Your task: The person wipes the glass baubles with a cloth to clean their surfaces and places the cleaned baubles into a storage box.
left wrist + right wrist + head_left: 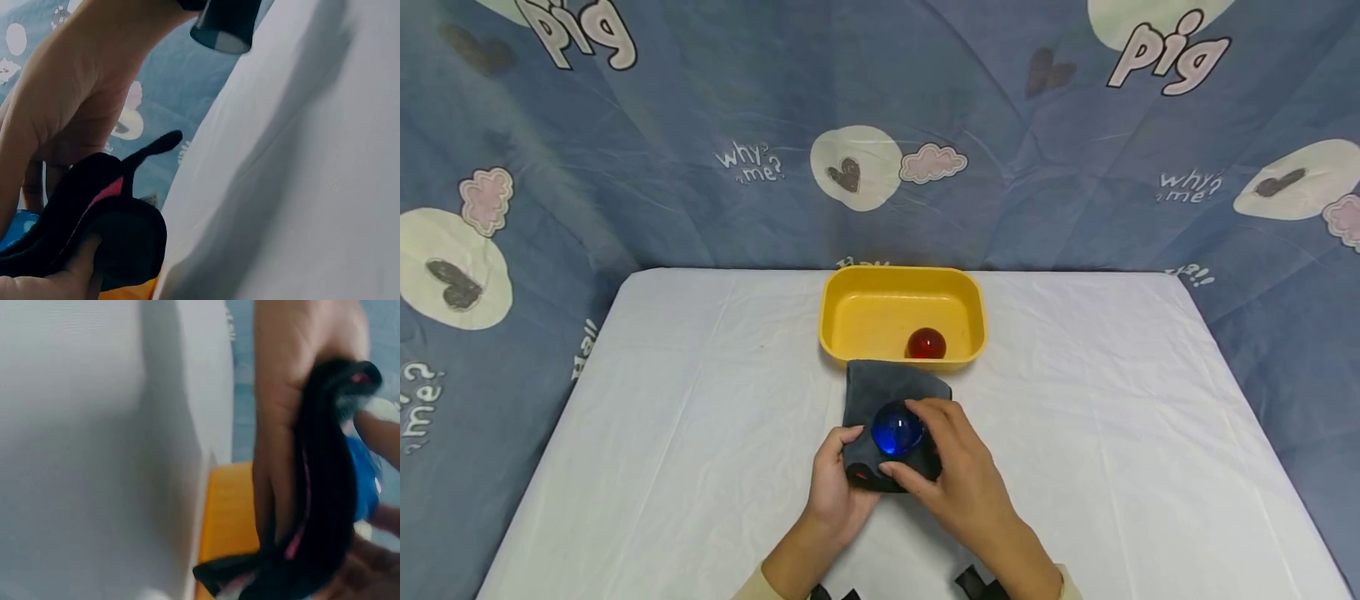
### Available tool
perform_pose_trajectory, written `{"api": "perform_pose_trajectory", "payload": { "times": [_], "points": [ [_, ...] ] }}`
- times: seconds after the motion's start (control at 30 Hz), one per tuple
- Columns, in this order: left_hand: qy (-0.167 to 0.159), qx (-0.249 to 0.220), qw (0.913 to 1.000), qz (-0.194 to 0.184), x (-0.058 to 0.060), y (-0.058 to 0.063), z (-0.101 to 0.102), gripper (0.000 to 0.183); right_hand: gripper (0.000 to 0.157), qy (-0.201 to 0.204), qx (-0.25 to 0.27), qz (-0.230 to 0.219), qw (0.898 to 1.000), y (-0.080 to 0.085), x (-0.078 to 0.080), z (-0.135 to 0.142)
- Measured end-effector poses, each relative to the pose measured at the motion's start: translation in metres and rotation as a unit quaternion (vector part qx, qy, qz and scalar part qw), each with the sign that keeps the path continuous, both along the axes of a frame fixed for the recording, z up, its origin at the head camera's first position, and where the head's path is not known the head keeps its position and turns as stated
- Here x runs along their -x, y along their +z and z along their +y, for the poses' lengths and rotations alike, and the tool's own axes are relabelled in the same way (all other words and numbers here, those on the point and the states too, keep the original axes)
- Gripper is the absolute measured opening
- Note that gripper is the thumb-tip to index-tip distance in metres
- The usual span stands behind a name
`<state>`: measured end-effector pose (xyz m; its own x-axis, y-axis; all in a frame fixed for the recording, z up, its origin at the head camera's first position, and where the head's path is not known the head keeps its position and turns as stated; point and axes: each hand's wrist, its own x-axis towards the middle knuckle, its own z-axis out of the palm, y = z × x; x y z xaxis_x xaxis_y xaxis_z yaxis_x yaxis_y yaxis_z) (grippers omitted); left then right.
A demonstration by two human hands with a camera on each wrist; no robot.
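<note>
A clear blue glass-like ball (896,432) sits against a folded dark grey cloth (880,383). My left hand (838,487) grips the cloth from the left, its thumb on top and its fingers underneath. Around the ball curl the thumb and fingers of my right hand (958,475), pinching it over the cloth. In the left wrist view the cloth (131,240) shows a pink strip between its dark layers, and part of the blue ball (19,225) peeks out. The right wrist view is blurred; the ball (364,478) lies between cloth and fingertips.
Just beyond the cloth, a yellow tray (850,333) stands on the white-covered table (700,417). A red ball (927,342) lies inside it near the front wall. Behind the table hangs a blue printed curtain (700,208).
</note>
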<state>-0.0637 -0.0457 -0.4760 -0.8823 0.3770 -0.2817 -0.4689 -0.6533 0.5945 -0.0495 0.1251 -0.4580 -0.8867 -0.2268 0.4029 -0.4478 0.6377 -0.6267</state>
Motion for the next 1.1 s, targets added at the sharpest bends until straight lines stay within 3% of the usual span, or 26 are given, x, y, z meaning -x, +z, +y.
{"api": "perform_pose_trajectory", "payload": {
  "times": [0.2, 0.33, 0.5, 0.8, 1.1],
  "points": [
    [-0.013, 0.003, 0.9999, 0.006, 0.000, 0.003, -0.002, 0.064, 0.076, 0.073, -0.025, -0.028, 0.997, 0.014, 0.004, 0.018],
    [-0.032, 0.007, 0.9994, 0.004, -0.001, 0.002, -0.001, 0.064, 0.074, 0.114, -0.082, -0.016, 0.990, 0.019, 0.007, 0.025],
    [-0.051, 0.010, 0.9987, 0.001, -0.001, 0.002, -0.001, 0.064, 0.071, 0.133, -0.130, 0.003, 0.983, 0.022, 0.008, 0.027],
    [-0.047, 0.009, 0.9988, 0.005, -0.001, 0.002, -0.001, 0.062, 0.067, 0.108, -0.130, 0.021, 0.985, 0.020, 0.008, 0.023],
    [-0.041, 0.016, 0.9990, -0.003, -0.004, -0.003, 0.000, 0.061, 0.068, 0.022, -0.119, 0.060, 0.991, 0.008, 0.009, 0.013]
  ]
}}
